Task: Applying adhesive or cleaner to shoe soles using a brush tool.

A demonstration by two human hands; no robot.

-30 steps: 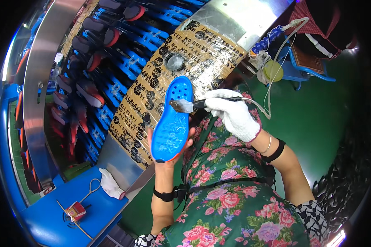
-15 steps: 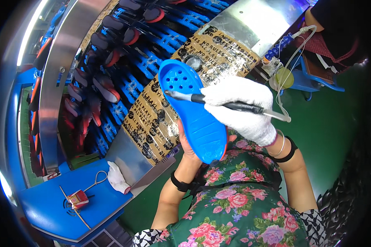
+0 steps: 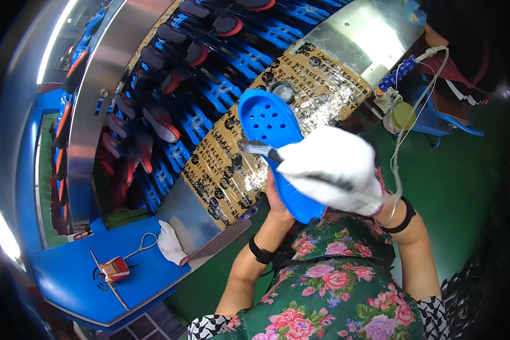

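Note:
My left hand [image 3: 277, 199], bare, holds a blue shoe sole [image 3: 263, 122] from beneath. The sole has a raised rim, several round holes at its toe end and a red edge near the heel. Most of the left fingers are hidden under it. My right hand [image 3: 334, 167], in a white knit glove, is closed around a brush [image 3: 262, 149] with a black handle. The brush tip lies at the sole's left edge, just below the holes. The glove is blurred by motion and covers the sole's middle.
Beyond the sole is a ledge covered in printed brown tape [image 3: 209, 164]. Behind it stand racks of dark and red soles [image 3: 161, 124]. A blue table [image 3: 68, 272] at left carries a white glove [image 3: 170, 243] and a small red box [image 3: 117, 268]. A thin hose [image 3: 399, 141] hangs at right.
The sole has shifted right and slightly down in the picture, as has the whole background. The brush tip has moved from inside the sole to its left edge.

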